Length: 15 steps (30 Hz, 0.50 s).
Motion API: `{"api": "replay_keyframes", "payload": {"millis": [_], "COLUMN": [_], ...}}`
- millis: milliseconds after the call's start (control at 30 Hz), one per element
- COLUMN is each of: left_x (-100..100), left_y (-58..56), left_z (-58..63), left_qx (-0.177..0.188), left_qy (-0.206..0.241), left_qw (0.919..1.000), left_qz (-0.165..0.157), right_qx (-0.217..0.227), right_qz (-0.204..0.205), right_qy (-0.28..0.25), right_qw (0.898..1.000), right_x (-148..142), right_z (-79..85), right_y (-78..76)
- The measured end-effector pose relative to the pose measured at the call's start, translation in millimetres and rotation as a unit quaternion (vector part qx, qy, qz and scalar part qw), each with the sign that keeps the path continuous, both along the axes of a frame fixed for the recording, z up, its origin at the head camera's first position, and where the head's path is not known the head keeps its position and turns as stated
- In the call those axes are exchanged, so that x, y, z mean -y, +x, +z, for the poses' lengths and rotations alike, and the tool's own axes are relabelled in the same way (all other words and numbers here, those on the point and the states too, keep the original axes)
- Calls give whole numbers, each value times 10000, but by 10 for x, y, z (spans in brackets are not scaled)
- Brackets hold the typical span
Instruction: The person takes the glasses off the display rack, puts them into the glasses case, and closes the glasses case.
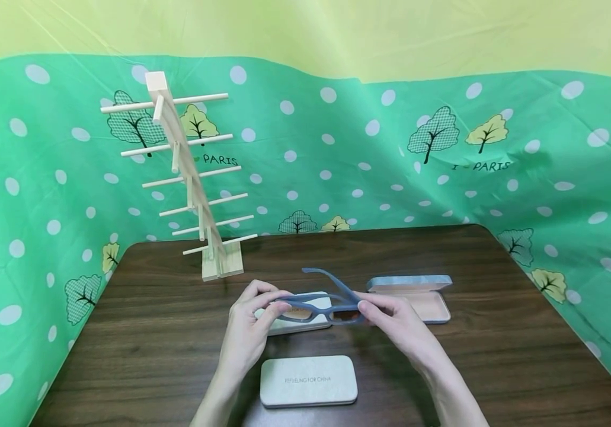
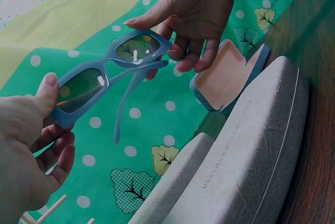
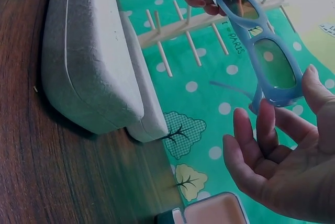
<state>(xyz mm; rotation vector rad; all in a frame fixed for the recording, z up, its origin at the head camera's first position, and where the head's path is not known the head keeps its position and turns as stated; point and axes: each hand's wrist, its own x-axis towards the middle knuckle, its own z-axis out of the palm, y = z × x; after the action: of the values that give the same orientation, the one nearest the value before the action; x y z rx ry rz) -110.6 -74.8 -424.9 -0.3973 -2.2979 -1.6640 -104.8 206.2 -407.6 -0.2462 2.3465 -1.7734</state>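
Note:
A pair of blue-framed sunglasses [image 1: 345,314] with dark lenses is held up over the table between both hands. My left hand [image 1: 249,320] pinches one end of the frame between thumb and fingers. At the other end, my right hand [image 1: 398,320] pinches the frame corner near the hinge. One temple arm sticks up and away from the frame in the head view. Partly hidden behind the sunglasses lies a pale glasses case [image 1: 297,326]. Nearer to me is a second closed pale case [image 1: 309,381] with printed lettering. An open blue case [image 1: 433,305] with a pinkish lining stands beyond the right hand.
A wooden display rack [image 1: 193,178] with several crosswise pegs stands at the back left on a square base. The dark wooden table [image 1: 140,338] backs onto a green dotted cloth [image 1: 337,142] printed with trees.

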Motion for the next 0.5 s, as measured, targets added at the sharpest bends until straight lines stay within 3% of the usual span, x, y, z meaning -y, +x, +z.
{"api": "replay_keyframes", "payload": {"millis": [200, 500], "left_x": [-4, -21], "left_y": [14, 12], "left_z": [12, 21], "left_qx": [200, 429], "left_qy": [34, 50], "left_qw": [9998, 9989], "left_qz": [-80, -177], "right_qx": [-59, 91], "right_qz": [50, -190], "right_qy": [9, 182], "right_qw": [10000, 9996], "right_x": [-11, -17], "right_z": [-21, -21], "right_y": [2, -2]}}
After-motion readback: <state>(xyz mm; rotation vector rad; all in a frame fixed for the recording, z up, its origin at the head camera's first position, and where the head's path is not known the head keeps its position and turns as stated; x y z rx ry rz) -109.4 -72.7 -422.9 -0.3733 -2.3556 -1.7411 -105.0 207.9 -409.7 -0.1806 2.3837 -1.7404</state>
